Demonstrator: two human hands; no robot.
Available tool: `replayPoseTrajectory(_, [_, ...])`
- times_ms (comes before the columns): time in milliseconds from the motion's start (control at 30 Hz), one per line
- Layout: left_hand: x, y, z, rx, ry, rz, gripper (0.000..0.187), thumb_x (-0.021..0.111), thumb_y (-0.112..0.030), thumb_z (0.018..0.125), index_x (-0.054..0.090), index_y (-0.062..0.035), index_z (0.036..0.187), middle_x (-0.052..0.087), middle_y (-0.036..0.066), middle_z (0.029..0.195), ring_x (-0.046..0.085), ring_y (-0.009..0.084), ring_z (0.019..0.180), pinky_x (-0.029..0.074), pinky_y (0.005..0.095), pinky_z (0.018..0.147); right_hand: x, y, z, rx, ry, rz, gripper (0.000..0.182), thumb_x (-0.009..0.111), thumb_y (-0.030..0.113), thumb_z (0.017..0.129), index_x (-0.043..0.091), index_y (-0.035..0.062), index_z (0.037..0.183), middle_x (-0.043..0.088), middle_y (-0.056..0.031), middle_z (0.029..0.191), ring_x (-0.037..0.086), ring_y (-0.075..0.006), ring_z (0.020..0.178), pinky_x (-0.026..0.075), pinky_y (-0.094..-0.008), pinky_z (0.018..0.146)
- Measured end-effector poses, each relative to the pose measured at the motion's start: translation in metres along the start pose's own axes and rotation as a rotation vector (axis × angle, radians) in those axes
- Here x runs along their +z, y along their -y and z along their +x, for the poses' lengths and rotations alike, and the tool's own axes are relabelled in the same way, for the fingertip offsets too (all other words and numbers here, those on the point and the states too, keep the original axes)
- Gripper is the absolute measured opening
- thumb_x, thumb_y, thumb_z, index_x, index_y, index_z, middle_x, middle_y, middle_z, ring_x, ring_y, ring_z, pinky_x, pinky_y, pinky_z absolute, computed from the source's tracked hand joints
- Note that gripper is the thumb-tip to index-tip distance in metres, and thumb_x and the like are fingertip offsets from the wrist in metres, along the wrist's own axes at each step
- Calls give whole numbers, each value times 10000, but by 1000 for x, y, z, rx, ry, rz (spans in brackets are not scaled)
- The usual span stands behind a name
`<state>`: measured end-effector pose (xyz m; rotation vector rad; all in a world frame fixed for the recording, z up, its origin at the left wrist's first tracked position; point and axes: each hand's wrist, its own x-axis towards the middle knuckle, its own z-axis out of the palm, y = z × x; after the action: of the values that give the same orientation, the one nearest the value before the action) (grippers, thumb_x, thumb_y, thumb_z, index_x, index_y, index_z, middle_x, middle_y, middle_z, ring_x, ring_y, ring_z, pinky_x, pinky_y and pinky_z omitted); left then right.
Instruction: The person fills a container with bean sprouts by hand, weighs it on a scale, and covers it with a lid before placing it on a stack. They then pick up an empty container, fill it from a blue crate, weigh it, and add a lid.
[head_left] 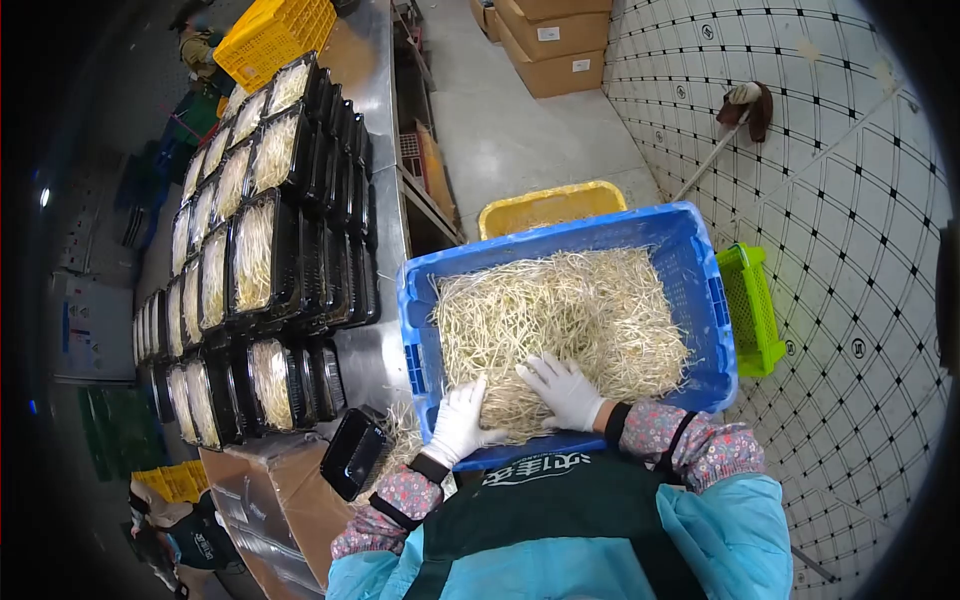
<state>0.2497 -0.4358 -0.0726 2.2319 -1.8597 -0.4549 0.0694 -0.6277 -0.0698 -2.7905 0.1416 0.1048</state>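
Observation:
A blue plastic crate (708,300) is full of pale, thin sprouts (560,310). My left hand (460,422), in a white glove, rests at the near left corner of the sprouts, beside the crate's wall, with its fingers apart. To the right of it, my right hand (565,393), also gloved in white, lies spread on the near part of the sprouts. Neither hand grips anything that I can make out. An empty black tray (354,454) sits left of my left hand, with loose sprouts (402,440) between them.
Stacked black trays of sprouts (262,250) cover much of the metal table (385,200). A cardboard box (290,490) stands at the lower left. Beyond the crate are a yellow tub (550,205) and a green basket (752,310). Two people (190,535) (195,50) are at the far left.

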Motion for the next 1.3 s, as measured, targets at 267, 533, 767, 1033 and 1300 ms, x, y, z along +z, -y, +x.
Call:
replayPoseTrajectory(267, [-23,-4,41,-265,-3,-125,458,776,-470,748,662,-111,1008,692,139,826,681,335,758,548,410,693,-3,-53,27,224,-16,187,557,736,288,731,577,135,1242,669,-115,950,647,-304,931,538,-417,750])
replayPoseTrajectory(533, [-1,3,5,118,-167,-26,428,830,-196,607,638,-150,987,613,35,823,626,273,781,489,403,668,-67,-70,33,273,-468,268,320,653,332,822,656,164,1094,690,-93,967,662,-273,937,544,-390,765])
replayPoseTrajectory(767, [0,-28,-10,-97,-89,38,697,838,-231,622,568,-100,1250,569,117,1191,523,307,1149,413,446,932,-11,-9,62,162,177,252,1165,861,468,619,209,163,1535,377,-230,1479,397,-407,1339,413,-565,1017])
replayPoseTrajectory(1033, [-14,-25,21,-139,-25,34,1247,919,-276,473,260,-65,1510,174,260,1577,174,439,1460,257,563,1128,-12,20,25,103,185,169,1457,931,480,468,25,191,1571,44,-262,1600,83,-520,1448,276,-740,1042])
replayPoseTrajectory(1300, [12,19,55,-254,163,-173,1180,903,-387,526,285,-140,1501,488,240,1345,546,389,1182,477,439,972,15,-9,35,209,9,169,1209,834,149,635,65,211,1566,410,-245,1428,574,-408,1136,552,-439,846])
